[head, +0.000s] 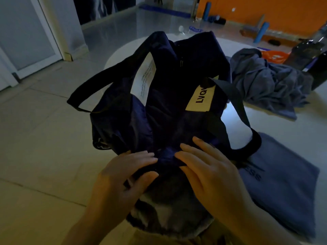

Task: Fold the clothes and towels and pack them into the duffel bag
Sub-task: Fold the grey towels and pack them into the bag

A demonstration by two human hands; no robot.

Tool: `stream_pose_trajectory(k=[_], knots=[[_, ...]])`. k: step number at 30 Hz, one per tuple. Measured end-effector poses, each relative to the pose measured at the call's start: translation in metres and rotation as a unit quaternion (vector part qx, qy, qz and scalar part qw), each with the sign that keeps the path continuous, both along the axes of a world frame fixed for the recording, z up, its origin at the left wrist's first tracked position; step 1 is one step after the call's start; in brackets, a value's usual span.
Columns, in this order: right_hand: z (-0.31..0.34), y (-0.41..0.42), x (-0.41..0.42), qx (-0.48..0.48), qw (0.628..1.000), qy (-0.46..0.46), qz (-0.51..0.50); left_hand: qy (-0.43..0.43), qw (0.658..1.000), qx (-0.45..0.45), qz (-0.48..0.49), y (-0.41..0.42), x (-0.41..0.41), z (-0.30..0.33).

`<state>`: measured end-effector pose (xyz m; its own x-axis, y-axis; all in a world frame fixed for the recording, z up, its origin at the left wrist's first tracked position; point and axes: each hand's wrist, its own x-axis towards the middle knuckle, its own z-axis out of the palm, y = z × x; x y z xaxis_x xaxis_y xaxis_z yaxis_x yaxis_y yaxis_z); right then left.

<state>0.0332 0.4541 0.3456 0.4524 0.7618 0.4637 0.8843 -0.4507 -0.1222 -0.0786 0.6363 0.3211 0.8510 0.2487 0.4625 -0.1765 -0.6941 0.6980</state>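
A dark navy duffel bag [159, 96] stands on a round white table [276, 119], with black straps, a white care label and a yellow tag inside. My left hand [123, 175] pinches the bag's near edge between thumb and fingers. My right hand [207, 165] grips the same edge just to the right, thumb under the fabric. A folded blue-grey towel [286, 190] with dark lettering lies at the right, partly under a strap. A crumpled grey-blue cloth [265, 78] is heaped at the far right. Grey fabric [169, 214] lies below the bag near me.
An orange bag [274, 56] and a dark object [307, 55] sit at the table's far right. Tiled floor [44, 138] lies left of the table, with a white door [26, 32] beyond. Blue rolls stand against an orange wall [265, 7] at the back.
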Motion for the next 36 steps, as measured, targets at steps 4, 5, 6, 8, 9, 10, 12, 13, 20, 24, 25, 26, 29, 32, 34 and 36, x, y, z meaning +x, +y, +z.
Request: stream_pose_trajectory(k=[4, 5, 6, 8, 9, 10, 12, 13, 20, 24, 25, 26, 29, 32, 34, 36], knots=[[0.011, -0.044, -0.004, 0.112, 0.984, 0.137, -0.036, -0.030, 0.996, 0.081, 0.023, -0.026, 0.002, 0.015], [0.012, -0.057, 0.001, 0.143, 0.979, 0.126, -0.072, -0.043, 0.995, 0.092, 0.024, -0.032, 0.004, 0.019], [0.012, -0.076, 0.009, 0.155, 0.975, 0.106, -0.115, -0.059, 0.993, 0.103, 0.013, -0.042, 0.009, 0.024], [0.010, -0.114, 0.028, 0.126, 0.963, 0.086, -0.224, -0.090, 0.987, 0.132, -0.031, -0.067, 0.025, 0.033], [0.005, -0.132, 0.037, 0.090, 0.955, 0.093, -0.269, -0.102, 0.982, 0.150, -0.053, -0.081, 0.033, 0.036], [0.000, -0.146, 0.043, 0.053, 0.946, 0.117, -0.298, -0.110, 0.977, 0.169, -0.073, -0.096, 0.042, 0.038], [-0.008, -0.160, 0.047, 0.009, 0.933, 0.174, -0.316, -0.091, 0.972, 0.178, -0.125, -0.123, 0.059, 0.043], [-0.013, -0.163, 0.046, 0.006, 0.930, 0.195, -0.311, -0.060, 0.973, 0.162, -0.155, -0.135, 0.068, 0.045], [-0.016, -0.188, 0.015, 0.013, 0.930, 0.215, -0.297, 0.168, 0.940, 0.187, -0.230, -0.180, 0.101, 0.017], [-0.018, -0.210, -0.009, 0.030, 0.934, 0.187, -0.304, 0.186, 0.951, 0.154, -0.192, -0.182, 0.104, 0.013], [-0.017, -0.214, -0.010, 0.036, 0.932, 0.195, -0.305, 0.184, 0.952, 0.153, -0.193, -0.184, 0.108, 0.016], [-0.015, -0.216, -0.010, 0.035, 0.928, 0.213, -0.304, 0.186, 0.950, 0.153, -0.200, -0.186, 0.115, 0.019], [-0.010, -0.214, -0.004, -0.035, 0.925, 0.238, -0.294, 0.221, 0.937, 0.123, -0.239, -0.190, 0.138, 0.027], [-0.008, -0.208, 0.010, -0.084, 0.922, 0.238, -0.294, 0.231, 0.933, 0.091, -0.262, -0.188, 0.145, 0.031], [-0.010, -0.205, 0.018, -0.080, 0.922, 0.250, -0.284, 0.229, 0.934, 0.036, -0.270, -0.185, 0.139, 0.030], [-0.013, -0.204, 0.020, -0.051, 0.926, 0.256, -0.274, 0.225, 0.933, -0.038, -0.278, -0.183, 0.133, 0.030]])
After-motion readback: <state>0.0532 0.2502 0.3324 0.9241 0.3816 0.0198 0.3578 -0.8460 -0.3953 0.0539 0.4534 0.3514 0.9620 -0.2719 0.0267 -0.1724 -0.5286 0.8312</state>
